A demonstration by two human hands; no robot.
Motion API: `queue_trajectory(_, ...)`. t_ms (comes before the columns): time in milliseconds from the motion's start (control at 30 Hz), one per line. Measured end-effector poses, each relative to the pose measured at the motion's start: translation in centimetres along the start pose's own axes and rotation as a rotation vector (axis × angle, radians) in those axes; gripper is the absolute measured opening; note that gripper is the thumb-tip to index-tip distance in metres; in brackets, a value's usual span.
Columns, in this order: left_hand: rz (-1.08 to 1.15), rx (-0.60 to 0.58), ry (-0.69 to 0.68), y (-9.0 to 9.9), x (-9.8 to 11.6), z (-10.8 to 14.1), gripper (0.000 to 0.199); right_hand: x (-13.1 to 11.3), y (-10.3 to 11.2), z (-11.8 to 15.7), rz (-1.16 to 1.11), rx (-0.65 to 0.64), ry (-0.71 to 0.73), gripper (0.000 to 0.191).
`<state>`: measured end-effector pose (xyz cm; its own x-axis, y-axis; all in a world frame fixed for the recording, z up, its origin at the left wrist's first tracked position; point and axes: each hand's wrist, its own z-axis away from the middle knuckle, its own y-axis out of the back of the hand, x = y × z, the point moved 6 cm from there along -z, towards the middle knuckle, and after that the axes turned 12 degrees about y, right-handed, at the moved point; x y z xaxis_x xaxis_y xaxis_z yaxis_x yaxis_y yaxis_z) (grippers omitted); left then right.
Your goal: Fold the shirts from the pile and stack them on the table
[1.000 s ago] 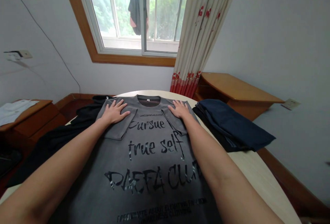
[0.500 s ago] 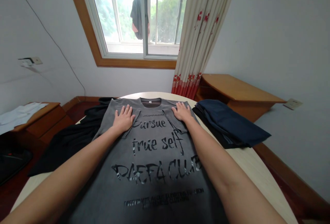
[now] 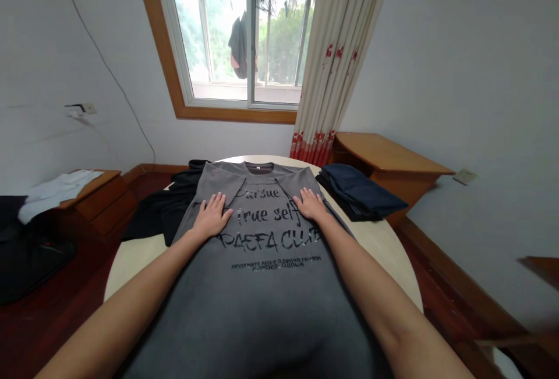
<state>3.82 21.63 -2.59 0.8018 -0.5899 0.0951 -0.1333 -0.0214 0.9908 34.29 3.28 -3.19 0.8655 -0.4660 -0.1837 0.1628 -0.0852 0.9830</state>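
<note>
A dark grey T-shirt with black lettering lies spread, print up, over the round table, its collar at the far edge. Both sleeves are folded inward onto the chest. My left hand rests flat on the shirt's left side, just below the sleeve, fingers spread. On the other side my right hand lies flat at the lower edge of the right sleeve, fingers apart. Neither hand grips the cloth. The shirt's hem, close to my body, is dark and partly out of view.
Black clothes lie in a loose heap at the table's left. A stack of folded dark blue and black clothes sits at the right. Beyond stand a wooden desk, a curtain and a window; a low cabinet is at left.
Both hands have slid down the shirt towards me, from on the sleeves to their lower edges and just below. The camera view has tilted up and shows more of the table.
</note>
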Motion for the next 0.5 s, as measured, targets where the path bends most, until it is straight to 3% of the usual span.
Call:
queue_trajectory(267, 0.015, -0.002, 0.008, 1.1, -1.8, 6.2, 0.066, -2.0, -0.5, 7.0, -0.002, 0.048, 0.005, 0.076)
queue_trajectory(500, -0.014, 0.07, 0.104, 2.0, -3.9, 11.2, 0.063, -1.1, -0.2, 12.7, 0.013, 0.051, -0.034, 0.072)
